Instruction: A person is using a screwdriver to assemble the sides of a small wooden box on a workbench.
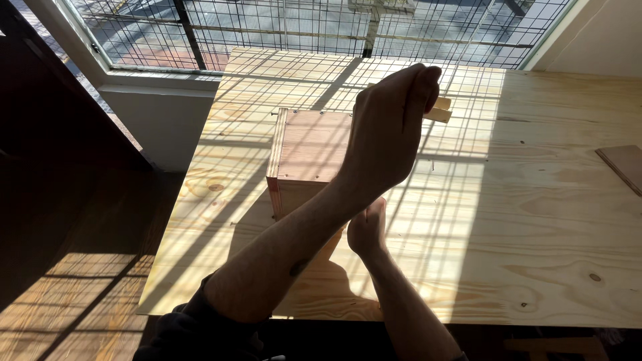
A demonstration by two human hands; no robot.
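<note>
- My left hand (pixel 391 130) is raised over the plywood box (pixel 304 157), fingers closed around a small wooden block (pixel 438 110).
- My right hand (pixel 366 227) presses the box's near side, likely steadying it; its fingers are hidden, so I cannot tell its opening.
- The box sits on the pale surface (pixel 535 220), near the window (pixel 301 27).

One plywood box (pixel 304 157) is standing on the one tabletop (pixel 535 220), and one small wooden piece (pixel 440 110) is showing just right of the raised left hand (pixel 388 127). Two hands are showing in all, the right hand (pixel 366 230) sitting nearer, below the box. One flat brown board (pixel 622 167) is lying at the far right edge.
</note>
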